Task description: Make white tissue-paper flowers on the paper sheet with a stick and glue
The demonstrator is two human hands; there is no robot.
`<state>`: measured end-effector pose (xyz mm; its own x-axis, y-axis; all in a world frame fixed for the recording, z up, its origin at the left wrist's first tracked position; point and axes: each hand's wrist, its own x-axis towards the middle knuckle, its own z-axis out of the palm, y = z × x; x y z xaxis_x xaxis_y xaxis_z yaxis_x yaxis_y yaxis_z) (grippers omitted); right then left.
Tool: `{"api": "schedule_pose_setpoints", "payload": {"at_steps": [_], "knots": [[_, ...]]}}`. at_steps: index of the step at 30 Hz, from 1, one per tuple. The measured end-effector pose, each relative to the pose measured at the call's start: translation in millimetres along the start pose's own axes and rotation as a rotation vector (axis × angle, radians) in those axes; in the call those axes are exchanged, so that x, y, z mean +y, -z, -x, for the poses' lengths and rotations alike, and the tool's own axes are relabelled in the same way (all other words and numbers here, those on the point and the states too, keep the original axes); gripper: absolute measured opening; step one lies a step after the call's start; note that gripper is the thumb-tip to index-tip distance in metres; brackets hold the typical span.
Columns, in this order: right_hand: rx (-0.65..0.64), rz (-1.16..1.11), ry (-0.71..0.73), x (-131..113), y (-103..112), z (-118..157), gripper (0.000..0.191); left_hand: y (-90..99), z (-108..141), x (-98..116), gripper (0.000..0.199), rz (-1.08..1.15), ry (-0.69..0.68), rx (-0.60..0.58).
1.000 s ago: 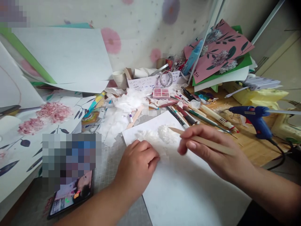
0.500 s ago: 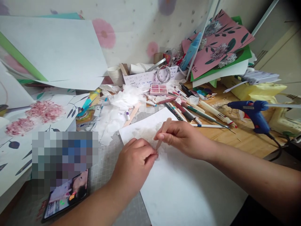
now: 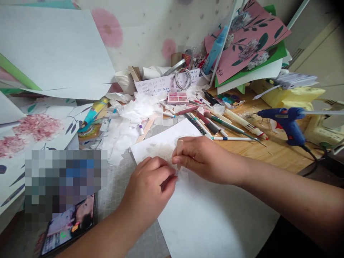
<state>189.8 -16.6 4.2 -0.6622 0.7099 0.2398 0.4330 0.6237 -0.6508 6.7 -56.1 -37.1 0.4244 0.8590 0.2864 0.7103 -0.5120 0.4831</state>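
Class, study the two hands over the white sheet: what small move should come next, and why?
Probably press the wooden stick lightly down beside the left hand: the right hand grips it nearly upright, its lower end sits close to the left thumb, and pale pieces lie by the hands on the white sheet.

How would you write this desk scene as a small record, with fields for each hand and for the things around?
Right hand: grips a flat wooden stick, top end up
Left hand: fingers bent, near the right hand; whether it pinches anything is unclear
Work surface: white sheet, partly over a grey mat
On sheet: pale, crumpled material, partly hidden by the hands
Beyond sheet: white scraps, pink palette
Picture right: blue glue gun
Picture left: phone, screen lit
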Motion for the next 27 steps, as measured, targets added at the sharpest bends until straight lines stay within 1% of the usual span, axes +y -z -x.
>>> {"api": "schedule_pose_setpoints", "payload": {"at_steps": [6,8,12,14,17,21,27], "knots": [[0.009,0.008,0.023,-2,1,2,0.026,1.6,1,1,0.011,-0.006,-0.025,-0.006],[0.066,-0.044,0.003,-1,2,3,0.024,2.4,1,2,0.011,-0.002,-0.025,-0.012],[0.229,-0.140,-0.123,2,7,12,0.021,4.4,2,3,0.014,-0.004,-0.028,-0.052],[0.251,-0.147,-0.168,5,8,16,0.021,5.0,3,3,0.015,-0.004,-0.028,-0.078],[0.254,-0.197,-0.183,7,4,21,0.023,5.1,2,4,0.014,-0.004,-0.015,-0.102],[0.274,-0.250,-0.159,7,-7,22,0.024,4.9,2,4,0.014,-0.005,0.003,-0.121],[0.324,-0.262,-0.118,5,-17,21,0.023,7.2,2,3,0.018,0.055,0.025,-0.107]]}}
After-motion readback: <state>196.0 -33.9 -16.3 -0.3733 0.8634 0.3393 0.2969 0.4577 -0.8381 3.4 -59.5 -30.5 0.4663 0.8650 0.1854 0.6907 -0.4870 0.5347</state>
